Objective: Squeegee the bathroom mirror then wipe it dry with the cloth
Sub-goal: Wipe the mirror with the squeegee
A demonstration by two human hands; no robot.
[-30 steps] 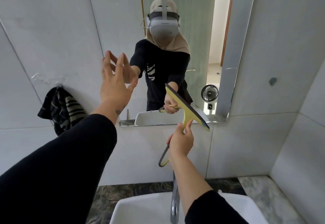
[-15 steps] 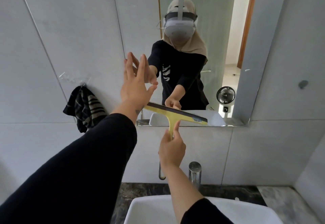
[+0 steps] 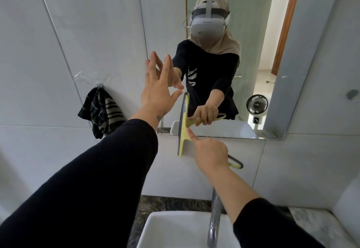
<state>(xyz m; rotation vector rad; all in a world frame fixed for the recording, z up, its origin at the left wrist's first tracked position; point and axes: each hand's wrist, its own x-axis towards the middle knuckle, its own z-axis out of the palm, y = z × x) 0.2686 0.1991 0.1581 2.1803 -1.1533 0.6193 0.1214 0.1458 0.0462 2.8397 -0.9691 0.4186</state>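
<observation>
The wall mirror (image 3: 251, 56) fills the upper middle and reflects a person in a headset. My right hand (image 3: 209, 153) grips the handle of a yellow squeegee (image 3: 184, 131). Its blade stands almost vertical, crossing the mirror's lower edge near the left corner. My left hand (image 3: 158, 87) is open, fingers spread, held up against the mirror's left side just above the blade. A dark striped cloth (image 3: 102, 111) hangs from a hook on the tiled wall, left of the mirror.
A white basin (image 3: 175, 232) with a chrome tap (image 3: 214, 214) sits below, on a dark stone counter (image 3: 155, 206). Grey tiled walls (image 3: 78, 33) surround the mirror. A small fan shows in the reflection at lower right.
The squeegee blade has turned from roughly level to almost vertical at the mirror's lower left. The view has shifted so the mirror sits further right. My left hand stays raised and open.
</observation>
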